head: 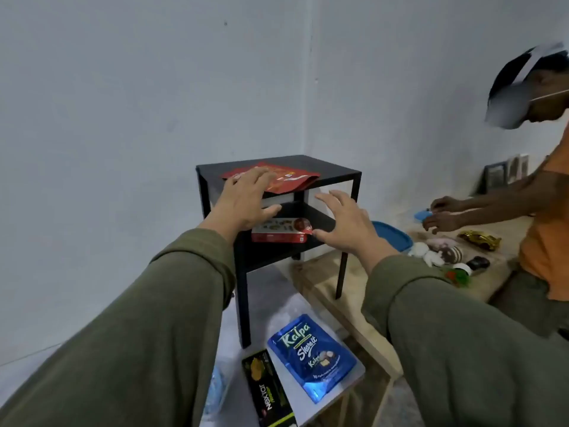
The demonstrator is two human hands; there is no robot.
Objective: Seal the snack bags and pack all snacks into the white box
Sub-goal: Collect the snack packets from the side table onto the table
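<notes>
Mid-frame, a black side table (326, 172) stands against pale walls; left hand (246, 201) and right hand (348, 224) spread open, hiding part of a red snack bag (286, 180).

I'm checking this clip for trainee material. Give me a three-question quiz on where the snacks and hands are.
1. True or false: the red snack bag lies on top of the black side table.
2. Which snack sits on the table's lower shelf? A) blue Kalpa pouch B) red snack box C) black Nextar box
3. Fill in: the blue Kalpa pouch and the black Nextar box lie down in the ____ box.

Key
1. True; the left hand is at its near edge.
2. B; the red snack box is there, with the right hand open just beside it.
3. white
</notes>
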